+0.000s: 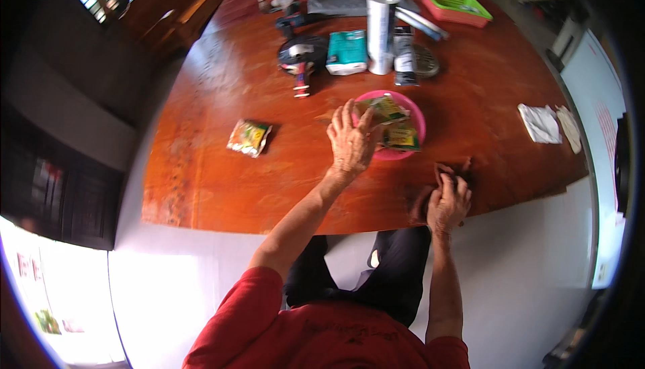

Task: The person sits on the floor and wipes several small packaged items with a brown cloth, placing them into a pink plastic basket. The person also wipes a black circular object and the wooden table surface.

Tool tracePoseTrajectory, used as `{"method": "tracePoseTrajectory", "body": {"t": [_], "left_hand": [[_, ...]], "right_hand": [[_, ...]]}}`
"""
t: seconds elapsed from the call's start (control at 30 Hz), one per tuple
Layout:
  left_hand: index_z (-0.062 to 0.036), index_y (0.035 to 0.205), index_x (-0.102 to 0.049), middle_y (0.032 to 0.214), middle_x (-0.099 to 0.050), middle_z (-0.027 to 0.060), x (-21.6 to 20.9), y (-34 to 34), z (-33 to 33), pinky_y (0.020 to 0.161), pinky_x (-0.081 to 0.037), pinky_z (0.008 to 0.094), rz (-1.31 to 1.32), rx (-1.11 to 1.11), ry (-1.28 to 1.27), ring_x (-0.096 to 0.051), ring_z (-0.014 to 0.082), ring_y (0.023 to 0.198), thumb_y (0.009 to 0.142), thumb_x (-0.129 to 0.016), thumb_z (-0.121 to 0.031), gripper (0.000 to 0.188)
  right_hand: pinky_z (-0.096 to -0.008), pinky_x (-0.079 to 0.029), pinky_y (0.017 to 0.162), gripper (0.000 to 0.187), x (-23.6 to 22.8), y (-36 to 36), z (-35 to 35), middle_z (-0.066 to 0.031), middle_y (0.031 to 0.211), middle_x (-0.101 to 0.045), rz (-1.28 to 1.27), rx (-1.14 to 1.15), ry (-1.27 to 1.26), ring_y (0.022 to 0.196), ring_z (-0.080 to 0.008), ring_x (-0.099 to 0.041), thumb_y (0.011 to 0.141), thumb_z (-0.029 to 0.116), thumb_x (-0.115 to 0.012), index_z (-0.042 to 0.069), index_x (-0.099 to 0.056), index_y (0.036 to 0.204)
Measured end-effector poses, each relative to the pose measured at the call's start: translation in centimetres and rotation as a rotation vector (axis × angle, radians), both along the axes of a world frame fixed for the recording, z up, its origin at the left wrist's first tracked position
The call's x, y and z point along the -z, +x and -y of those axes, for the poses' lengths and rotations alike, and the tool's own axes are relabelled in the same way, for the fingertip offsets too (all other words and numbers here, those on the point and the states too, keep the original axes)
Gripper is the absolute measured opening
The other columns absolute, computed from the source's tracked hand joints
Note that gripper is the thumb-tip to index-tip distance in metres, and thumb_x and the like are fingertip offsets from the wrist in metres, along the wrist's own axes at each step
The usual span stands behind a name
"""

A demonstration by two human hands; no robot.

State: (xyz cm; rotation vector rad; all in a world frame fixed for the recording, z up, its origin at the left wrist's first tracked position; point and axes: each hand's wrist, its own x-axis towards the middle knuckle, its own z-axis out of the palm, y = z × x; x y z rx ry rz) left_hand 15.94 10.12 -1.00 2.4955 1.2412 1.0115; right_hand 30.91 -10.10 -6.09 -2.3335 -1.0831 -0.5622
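My left hand (353, 142), fingers spread, reaches over the left side of a round pink bowl (421, 122). Its thumb is next to a green and yellow packet (388, 108) lying on top inside; whether they touch I cannot tell. Below that one, another green and yellow packet (403, 138) rests in the bowl. Near the table's front edge, my right hand (450, 206) is closed on a dark reddish-brown cloth (422, 202), which is partly hidden and blurred. A third packet (249, 138), with yellow and orange print, lies alone to the left.
Beyond the bowl on the wooden table (201, 181) stand a tall silver canister (381, 33), a teal and white pack (347, 53) and a black pouch (405, 57). A power drill (291, 20) sits farther left. Baskets (457, 6) are far right; white cloth (539, 124) lies near the right edge.
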Motion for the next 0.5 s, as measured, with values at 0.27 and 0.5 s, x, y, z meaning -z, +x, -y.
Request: {"method": "tracePoseTrajectory", "body": {"t": [0.27, 0.5], "left_hand": [[-0.0126, 0.150, -0.029, 0.155, -0.023, 0.0179, 3.9, -11.3, -4.1, 0.108, -0.023, 0.0588, -0.071, -0.490, 0.025, -0.020, 0.0379, 0.144, 0.086, -0.064, -0.055, 0.085], [-0.0145, 0.146, -0.038, 0.157, -0.028, 0.0128, 4.8, -21.7, -4.2, 0.107, -0.027, 0.0617, -0.314, -0.373, -0.283, -0.025, 0.0372, 0.142, 0.090, -0.060, -0.046, 0.069]], "right_hand": [[-0.0471, -0.046, 0.089, 0.037, 0.3, 0.4, 0.4, -0.0085, 0.123, -0.057, -0.006, -0.015, -0.035, 0.108, -0.0339, -0.054, 0.082, 0.014, -0.060, 0.019, -0.064, 0.118], [-0.0477, -0.046, 0.086, 0.038, 0.6, 0.5, 0.1, -0.0071, 0.124, -0.056, -0.011, -0.010, -0.059, 0.106, -0.0325, -0.055, 0.081, 0.018, -0.061, 0.022, -0.064, 0.119]]}}
